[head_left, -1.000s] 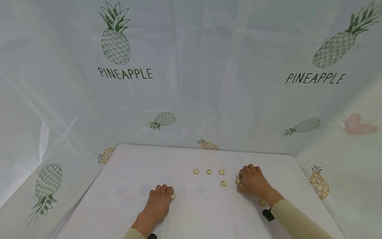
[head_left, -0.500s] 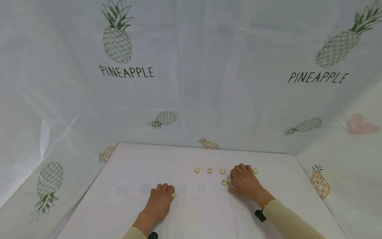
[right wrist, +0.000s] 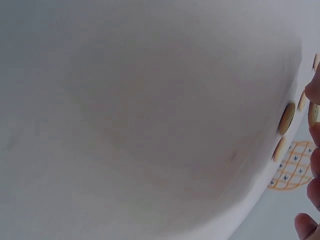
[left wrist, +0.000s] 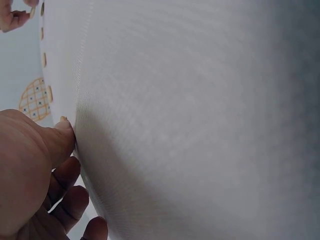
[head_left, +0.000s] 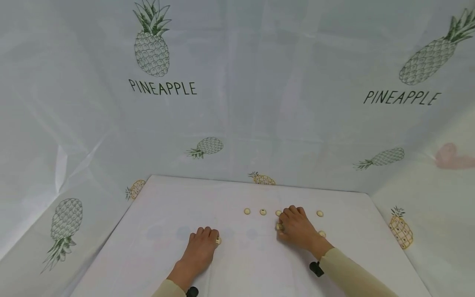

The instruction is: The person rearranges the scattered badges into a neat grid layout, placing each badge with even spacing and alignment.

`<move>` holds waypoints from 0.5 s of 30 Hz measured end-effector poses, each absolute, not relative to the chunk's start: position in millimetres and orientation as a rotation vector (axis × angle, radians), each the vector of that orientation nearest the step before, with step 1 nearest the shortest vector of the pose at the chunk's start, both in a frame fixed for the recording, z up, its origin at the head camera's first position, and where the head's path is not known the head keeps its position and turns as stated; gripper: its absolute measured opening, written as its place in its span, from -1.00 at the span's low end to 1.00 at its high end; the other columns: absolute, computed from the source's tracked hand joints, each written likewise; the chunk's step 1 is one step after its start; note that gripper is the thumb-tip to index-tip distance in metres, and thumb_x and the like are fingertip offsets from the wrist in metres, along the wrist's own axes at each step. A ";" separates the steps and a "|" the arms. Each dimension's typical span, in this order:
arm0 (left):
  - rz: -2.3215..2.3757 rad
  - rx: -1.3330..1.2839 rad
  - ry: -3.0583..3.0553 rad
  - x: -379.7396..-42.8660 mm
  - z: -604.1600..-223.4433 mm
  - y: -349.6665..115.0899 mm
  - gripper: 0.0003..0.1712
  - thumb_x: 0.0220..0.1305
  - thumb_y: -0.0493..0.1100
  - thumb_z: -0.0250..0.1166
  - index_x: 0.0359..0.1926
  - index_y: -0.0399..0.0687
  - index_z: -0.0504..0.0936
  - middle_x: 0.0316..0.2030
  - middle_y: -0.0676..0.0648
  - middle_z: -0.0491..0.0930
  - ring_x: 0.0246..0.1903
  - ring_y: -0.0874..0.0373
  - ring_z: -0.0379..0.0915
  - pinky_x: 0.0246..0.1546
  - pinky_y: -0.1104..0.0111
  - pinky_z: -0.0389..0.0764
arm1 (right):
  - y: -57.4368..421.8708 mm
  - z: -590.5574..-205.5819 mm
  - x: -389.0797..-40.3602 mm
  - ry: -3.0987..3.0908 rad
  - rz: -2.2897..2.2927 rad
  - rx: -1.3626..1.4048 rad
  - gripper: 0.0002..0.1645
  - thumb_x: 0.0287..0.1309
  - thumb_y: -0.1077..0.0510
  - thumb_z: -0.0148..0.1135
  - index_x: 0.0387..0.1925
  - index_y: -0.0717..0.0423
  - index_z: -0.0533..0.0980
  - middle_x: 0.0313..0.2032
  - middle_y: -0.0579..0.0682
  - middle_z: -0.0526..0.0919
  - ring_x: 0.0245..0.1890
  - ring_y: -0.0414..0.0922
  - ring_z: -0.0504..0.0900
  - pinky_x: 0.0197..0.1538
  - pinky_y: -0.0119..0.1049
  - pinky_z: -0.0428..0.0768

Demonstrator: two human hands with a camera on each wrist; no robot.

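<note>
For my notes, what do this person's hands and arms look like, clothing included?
The left hand and right hand are ungloved. The plain, pale beige left sleeve and matching right sleeve stop short of the wrists. A small, black, rounded device shows beside the left wrist, a small, black, blocky device beside the right.

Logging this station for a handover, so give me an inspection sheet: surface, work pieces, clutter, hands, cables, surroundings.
Surface: white table, faint coloured spots on it.
Work pieces: three small discs in a row, the rightmost partly hidden by the right hand; two more farther right, one beside the right wrist. Exact total unclear, since that hand may hide some.
Clutter: nothing seen.
Left hand: holds a disc at its fingertips.
Right hand: pinches a disc between thumb and finger.
Wrists: a black device at each.
Cables: nothing seen.
Surroundings: pale sheeting behind and on both sides, with pineapple prints.
</note>
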State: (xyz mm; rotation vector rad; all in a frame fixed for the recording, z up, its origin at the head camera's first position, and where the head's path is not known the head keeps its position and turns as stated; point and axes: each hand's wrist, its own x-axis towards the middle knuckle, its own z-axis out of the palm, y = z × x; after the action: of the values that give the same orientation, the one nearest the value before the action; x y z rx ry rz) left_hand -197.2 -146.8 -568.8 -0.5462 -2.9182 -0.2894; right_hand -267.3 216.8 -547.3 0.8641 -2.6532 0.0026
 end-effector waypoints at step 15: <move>-0.277 -0.545 -2.912 -199.4 -573.1 -148.5 -0.74 0.43 -0.04 0.37 0.01 -0.02 0.59 -0.20 0.03 0.49 -0.24 0.13 0.23 -0.27 0.22 0.32 | 169.8 -542.6 -275.4 -2.673 0.033 0.909 -0.78 0.16 0.01 0.44 -0.33 0.03 0.58 -0.37 -0.12 0.49 -0.25 -0.10 0.32 -0.02 -0.05 0.35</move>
State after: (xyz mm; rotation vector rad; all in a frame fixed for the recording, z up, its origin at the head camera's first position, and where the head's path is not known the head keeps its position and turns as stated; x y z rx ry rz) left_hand -199.4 -148.5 -573.1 -0.5449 -2.9117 -0.2766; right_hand -275.4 169.8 -542.6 0.9091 -2.6729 0.0330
